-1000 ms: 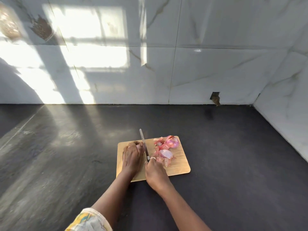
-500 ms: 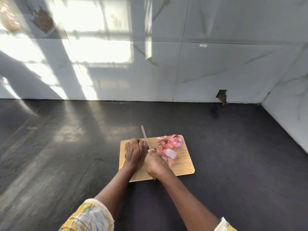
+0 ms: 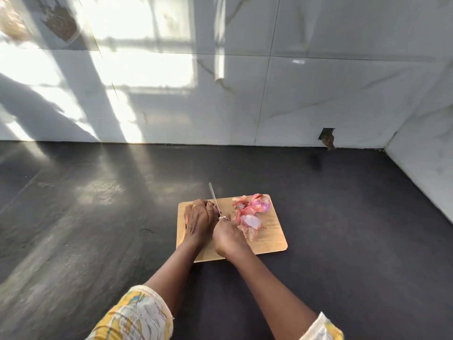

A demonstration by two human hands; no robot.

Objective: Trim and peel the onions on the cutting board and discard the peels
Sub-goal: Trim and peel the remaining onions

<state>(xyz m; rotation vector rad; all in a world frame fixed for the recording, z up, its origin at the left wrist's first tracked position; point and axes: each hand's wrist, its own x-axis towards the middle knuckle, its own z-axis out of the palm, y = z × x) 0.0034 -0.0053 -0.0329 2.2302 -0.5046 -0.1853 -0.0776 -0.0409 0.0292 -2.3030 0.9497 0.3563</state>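
A white marble-tiled wall [image 3: 318, 82] fills the upper half of the view, with bright window light falling across its left part. It meets a side wall at the right. Low on the wall at the right is a small dark notch [image 3: 327, 138]. Below the wall spreads a dark countertop [image 3: 355, 204], streaked with sunlight on its left side.

A wooden cutting board [image 3: 272, 239] lies flat on the countertop near the middle of the view. Both forearms reach onto it from the near edge, each in a rolled yellow-patterned sleeve [image 3: 137, 315].

The left hand [image 3: 197, 220] rests over the left part of the board, knuckles up. Its fingers are curled down against the near side of the blade. Whatever they cover is hidden, so it cannot be told whether this hand has hold of anything.

The right hand [image 3: 229, 238] sits just beside it, touching it, and is closed in a fist round the handle of a knife [image 3: 213, 196]. The handle is hidden in the fist. The narrow blade points away from the person, and its tip reaches past the board's far edge.

A peeled pinkish-purple onion [image 3: 261, 203] sits at the far right corner of the board. It touches a loose heap of pink and papery peels [image 3: 247, 222], which trails from it toward the right hand.
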